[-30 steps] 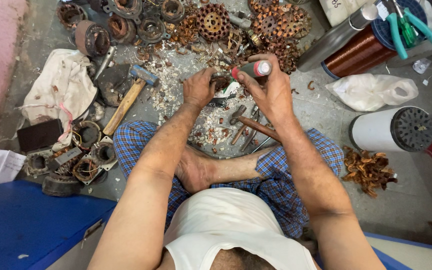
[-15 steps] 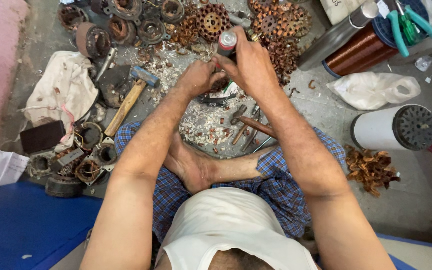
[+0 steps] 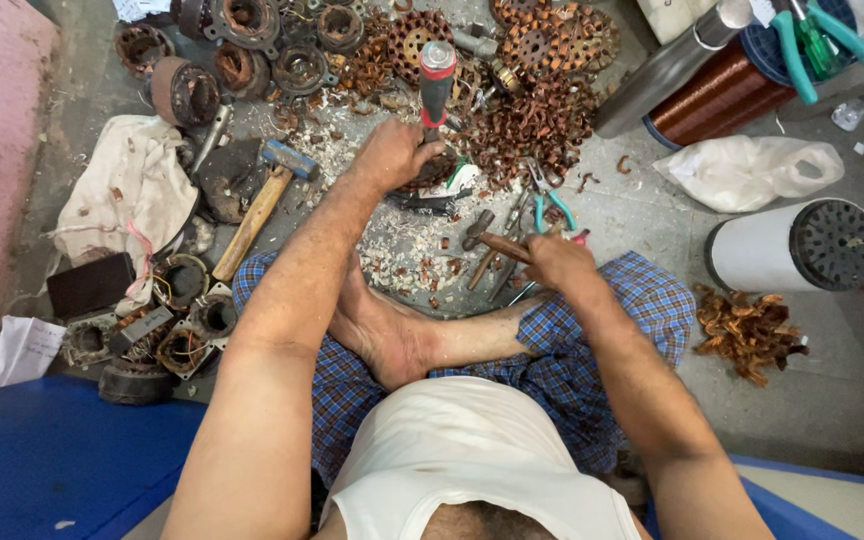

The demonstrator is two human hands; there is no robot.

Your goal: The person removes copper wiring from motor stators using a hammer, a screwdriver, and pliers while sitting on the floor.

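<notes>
Sitting cross-legged on the floor (image 3: 832, 400), we steady a screwdriver (image 3: 436, 85) upright in our left hand (image 3: 392, 152), its red-and-black handle pointing to twelve o'clock and its tip, hidden by the hand, set down on a dark part (image 3: 432, 185) just beyond our foot (image 3: 392, 340). The left fingers are wrapped tight around the shaft, low down, which looks meant to keep the tip from skidding. Our right hand (image 3: 557, 262), at four o'clock from the left, closes its fingers round the wooden handle of a small hammer (image 3: 487, 238), head lying toward ten o'clock among loose tools. Chips and copper scraps (image 3: 532, 125) litter the floor around the work, heaped thickest at twelve and one o'clock. A bigger hammer (image 3: 262, 200) rests at nine o'clock, beside a cloth (image 3: 127, 195). A copper wire spool (image 3: 712, 95) and white cylinder (image 3: 792, 258) stand well apart at two and three o'clock.
</notes>
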